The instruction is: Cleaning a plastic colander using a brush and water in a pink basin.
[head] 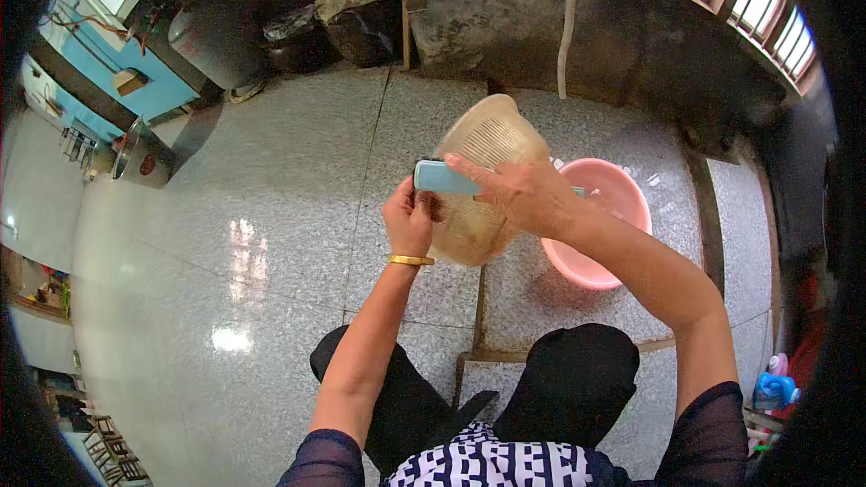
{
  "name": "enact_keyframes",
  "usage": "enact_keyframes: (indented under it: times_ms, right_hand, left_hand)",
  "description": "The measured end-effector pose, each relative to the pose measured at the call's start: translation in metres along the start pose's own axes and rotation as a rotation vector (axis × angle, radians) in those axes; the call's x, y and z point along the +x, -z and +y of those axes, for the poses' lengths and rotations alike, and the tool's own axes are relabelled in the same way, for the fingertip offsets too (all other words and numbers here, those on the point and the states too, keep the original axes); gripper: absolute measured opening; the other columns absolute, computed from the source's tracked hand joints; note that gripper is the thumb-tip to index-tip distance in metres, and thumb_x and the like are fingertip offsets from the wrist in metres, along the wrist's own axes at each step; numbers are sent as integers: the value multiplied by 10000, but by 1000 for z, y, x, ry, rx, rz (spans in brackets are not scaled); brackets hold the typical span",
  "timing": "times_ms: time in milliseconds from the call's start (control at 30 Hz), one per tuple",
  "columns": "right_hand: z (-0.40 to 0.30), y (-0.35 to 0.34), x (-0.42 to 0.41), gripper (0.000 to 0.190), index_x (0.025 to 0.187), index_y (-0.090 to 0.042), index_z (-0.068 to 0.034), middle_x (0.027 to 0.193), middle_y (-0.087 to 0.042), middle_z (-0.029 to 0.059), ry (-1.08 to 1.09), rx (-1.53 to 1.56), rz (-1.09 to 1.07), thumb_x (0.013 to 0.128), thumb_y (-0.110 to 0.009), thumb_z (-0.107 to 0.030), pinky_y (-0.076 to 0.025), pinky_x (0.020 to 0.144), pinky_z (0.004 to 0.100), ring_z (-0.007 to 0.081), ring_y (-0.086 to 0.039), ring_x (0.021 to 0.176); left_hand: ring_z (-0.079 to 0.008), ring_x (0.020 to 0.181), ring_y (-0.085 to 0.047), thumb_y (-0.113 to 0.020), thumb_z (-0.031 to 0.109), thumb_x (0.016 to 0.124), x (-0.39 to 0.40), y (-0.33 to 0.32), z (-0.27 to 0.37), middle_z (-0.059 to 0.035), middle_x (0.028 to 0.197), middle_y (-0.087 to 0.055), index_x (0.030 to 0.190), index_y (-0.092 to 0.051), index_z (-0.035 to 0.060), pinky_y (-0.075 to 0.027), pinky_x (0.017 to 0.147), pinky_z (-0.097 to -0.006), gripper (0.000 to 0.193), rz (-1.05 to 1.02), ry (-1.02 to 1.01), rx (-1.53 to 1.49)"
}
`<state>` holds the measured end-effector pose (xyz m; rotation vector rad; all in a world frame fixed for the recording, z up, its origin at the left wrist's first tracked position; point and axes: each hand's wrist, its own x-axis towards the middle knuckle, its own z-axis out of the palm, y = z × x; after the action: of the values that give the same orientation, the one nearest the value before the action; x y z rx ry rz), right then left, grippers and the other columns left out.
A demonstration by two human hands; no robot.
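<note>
A translucent tan plastic colander point(497, 132) with slotted sides is tilted in front of my knees, above the floor. My left hand point(408, 220), with a yellow bangle at the wrist, grips its left side, fingers partly hidden. My right hand point(531, 196) is closed around a light-blue flat tool point(443, 177), its index finger stretched along the top. The tool lies across the colander, its left end close to my left fingers. Its underside is hidden, so I cannot tell whether it is a brush. A pink plastic basin point(585, 277) stands on the floor, partly behind my right forearm.
Grey speckled stone slabs point(284, 149) form the floor, with a dark channel point(707, 216) at right. A pale hose point(567, 34) hangs down the stained wall. A gas cylinder point(216, 47) and a lined bin point(362, 20) stand back left. A blue bottle point(775, 391) is at right.
</note>
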<state>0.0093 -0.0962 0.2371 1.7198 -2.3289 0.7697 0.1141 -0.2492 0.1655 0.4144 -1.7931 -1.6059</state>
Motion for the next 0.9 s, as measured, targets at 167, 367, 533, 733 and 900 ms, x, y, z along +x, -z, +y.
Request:
enact_keyframes:
  times_ms: [167,367,533,733,900]
  right_hand:
    - [27,41,12,502,1252,-385,-311,772,-593,156,-222,-241,-293,788,-545,-204,-462,586,392,282,-594,658]
    - [11,54,33,550,1259,-367,-319,730,-570,188,-220,-152,-406,760,-561,-188,-449,599,409,330,-577,658]
    - [38,21,28,503,1156,-518,-239,752,-592,171,-62,-100,-267,680,-618,-112,-460,613,367,316,-589,691]
    - [80,20,29,484,1278,-376,-166,955,-591,178,233,116,13,802,-457,-143,-465,642,358,318,-602,797]
    - [11,10,49,611,1312,-304,-96,968,-576,176,463,121,-135,737,-453,51,-451,693,342,245,-599,788]
  left_hand:
    - [-35,492,-444,-516,177,862,4,5,-1,32,631,-517,893,-561,28,-372,432,-185,159,27,111,-151]
    - [-58,529,-466,-541,213,836,14,38,7,-2,613,-521,831,-578,43,-381,465,-232,174,53,145,103]
    - [-165,575,-558,-599,327,746,5,28,-8,-97,640,-592,789,-640,68,-433,550,-304,266,87,28,334]
    - [-248,539,-509,-555,400,747,4,35,14,-124,573,-517,619,-543,43,-381,509,-340,380,70,44,397]
    - [-307,616,-545,-517,333,769,4,37,6,-146,652,-554,714,-563,52,-413,558,-379,291,16,-117,495]
